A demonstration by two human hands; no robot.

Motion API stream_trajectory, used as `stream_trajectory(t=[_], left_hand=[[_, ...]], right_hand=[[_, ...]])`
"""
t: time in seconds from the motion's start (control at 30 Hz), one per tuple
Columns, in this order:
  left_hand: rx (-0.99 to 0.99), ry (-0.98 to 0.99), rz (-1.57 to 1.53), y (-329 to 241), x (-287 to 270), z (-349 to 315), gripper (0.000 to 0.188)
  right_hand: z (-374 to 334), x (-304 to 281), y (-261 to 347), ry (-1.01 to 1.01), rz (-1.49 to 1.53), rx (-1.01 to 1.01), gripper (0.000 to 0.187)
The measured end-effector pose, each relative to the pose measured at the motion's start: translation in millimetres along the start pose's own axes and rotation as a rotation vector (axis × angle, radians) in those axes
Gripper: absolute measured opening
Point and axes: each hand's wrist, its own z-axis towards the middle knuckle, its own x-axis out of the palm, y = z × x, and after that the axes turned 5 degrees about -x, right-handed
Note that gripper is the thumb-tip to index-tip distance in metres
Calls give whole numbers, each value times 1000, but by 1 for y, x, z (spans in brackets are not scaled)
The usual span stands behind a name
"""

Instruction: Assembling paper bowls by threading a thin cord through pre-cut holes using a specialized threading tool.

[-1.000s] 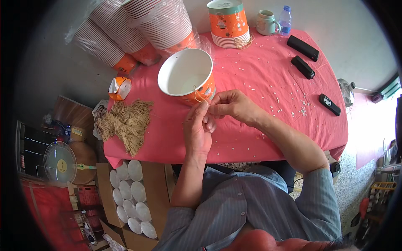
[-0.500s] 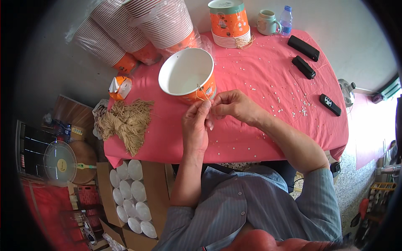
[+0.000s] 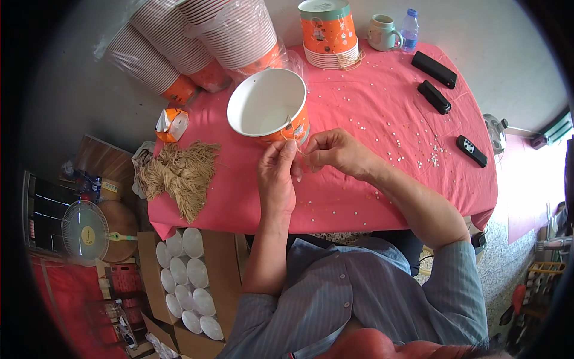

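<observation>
A large paper bucket (image 3: 306,122), orange outside and white inside, stands on the table just beyond my hands. A thin tan cord (image 3: 292,127) hangs at its near right rim and runs down to my fingers. My left hand (image 3: 278,173) pinches the cord between thumb and forefinger, close against the bucket's near side. To its right, my right hand (image 3: 338,152) is closed in a pinch on the same cord, its fingertips a little apart from the left ones. Left of the bucket lies a thick bundle of tan cords (image 3: 185,173).
Plastic-wrapped stacks of paper buckets (image 3: 230,45) lean at the back left. An upturned bucket stack (image 3: 326,30), a mug (image 3: 382,33) and a water bottle (image 3: 409,30) stand behind. White bits (image 3: 433,157) dot the pink cloth. Below left, a carton holds clear plastic cups (image 3: 197,272).
My fingertips have drawn slightly apart, with a short piece of cord now showing between them. The cord loop at the rim has shifted a little. The bucket stays nearly in place.
</observation>
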Motion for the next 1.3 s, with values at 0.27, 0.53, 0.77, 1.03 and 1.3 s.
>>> stream_trajectory(t=[0.27, 0.53, 0.77, 1.03, 1.3], left_hand=[[-19, -24, -76, -1, 6, 0, 22], [-94, 47, -310, -2, 7, -10, 23], [265, -239, 463, 17, -31, -19, 27], [1046, -43, 1049, -18, 1, -20, 39], [1161, -158, 1039, -31, 0, -16, 31]], right_hand=[[-1, -10, 8, 40, 18, -28, 8], [-14, -21, 39, 306, 100, -40, 14], [-20, -21, 55, 240, 75, -7, 16], [-29, -9, 68, 322, 25, 4, 15], [-33, 6, 105, 254, -41, -126, 9]])
